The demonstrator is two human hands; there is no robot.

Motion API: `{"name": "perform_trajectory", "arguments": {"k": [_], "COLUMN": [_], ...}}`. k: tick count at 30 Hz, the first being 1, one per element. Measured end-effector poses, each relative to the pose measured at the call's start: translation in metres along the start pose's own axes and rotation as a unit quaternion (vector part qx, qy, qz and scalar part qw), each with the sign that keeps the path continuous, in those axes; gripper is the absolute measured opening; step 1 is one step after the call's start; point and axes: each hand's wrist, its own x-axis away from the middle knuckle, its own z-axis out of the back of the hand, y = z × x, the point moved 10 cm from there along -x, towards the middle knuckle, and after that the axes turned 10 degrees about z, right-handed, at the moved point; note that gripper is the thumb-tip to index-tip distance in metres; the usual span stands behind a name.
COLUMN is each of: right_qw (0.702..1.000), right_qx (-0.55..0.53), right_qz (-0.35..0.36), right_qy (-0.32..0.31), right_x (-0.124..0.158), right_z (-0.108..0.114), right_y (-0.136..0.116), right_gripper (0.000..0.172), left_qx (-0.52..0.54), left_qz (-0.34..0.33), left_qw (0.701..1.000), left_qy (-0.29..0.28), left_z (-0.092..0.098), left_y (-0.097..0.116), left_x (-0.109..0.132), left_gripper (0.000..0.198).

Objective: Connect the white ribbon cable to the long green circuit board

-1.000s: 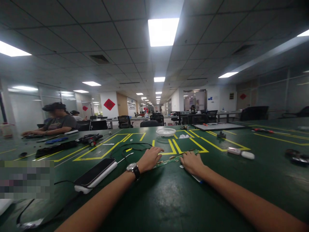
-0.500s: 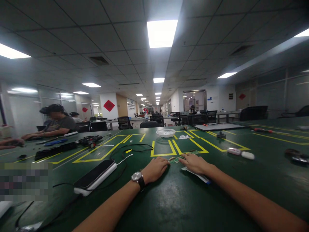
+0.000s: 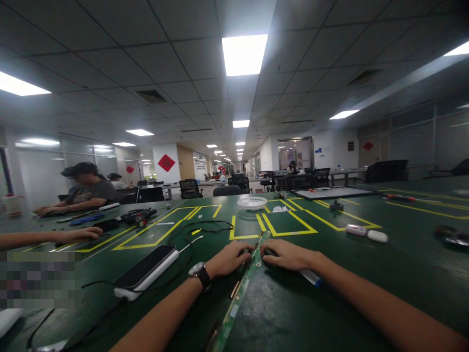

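Note:
A long, narrow green circuit board [image 3: 239, 297] with copper-coloured parts along its left edge runs from the bottom of the view toward the middle of the table. My left hand [image 3: 227, 259], with a watch on the wrist, pinches the board's left edge near its far end. Across from it, my right hand [image 3: 286, 254] has its bent fingers closed on the right edge. A white flat piece with a blue end [image 3: 310, 277] lies partly under my right wrist. The fingertips' exact contact is hard to make out.
Left of me, a phone [image 3: 146, 266] lies on a white block, with a black cable around it. Ahead stands a white basket [image 3: 252, 203]; rightward lies a white case [image 3: 377, 236]. A co-worker's hand [image 3: 78, 235] reaches in from the left, and another person sits beyond.
The circuit board has swung from lying crosswise to pointing lengthwise toward me, my hands now on opposite edges. At left, a co-worker's hand has reached further over the table.

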Motion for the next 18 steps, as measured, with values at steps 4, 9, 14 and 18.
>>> {"name": "perform_trajectory", "arguments": {"k": [4,9,14,18], "right_qw": [0.999,0.979,0.960,0.978], "right_qx": [-0.018,0.123,0.151,0.096], "right_qz": [0.023,-0.150,-0.235,-0.182], "right_qy": [0.017,0.062,-0.026,-0.028], "right_x": [0.001,0.022,0.041,0.034], "right_z": [0.008,0.041,0.031,0.018], "right_y": [-0.002,0.043,0.073,0.064], "right_gripper": [0.019,0.023,0.034,0.016], "left_qx": [-0.001,-0.065,-0.101,-0.118], "left_qz": [-0.017,-0.023,-0.037,-0.050], "left_qw": [1.000,0.997,0.993,0.991], "left_qy": [0.002,-0.029,-0.056,-0.030], "left_z": [0.003,-0.013,-0.023,-0.018], "left_y": [0.008,0.014,0.020,0.026], "left_x": [0.004,0.008,0.011,0.013], "left_gripper": [0.036,0.042,0.040,0.039]}}
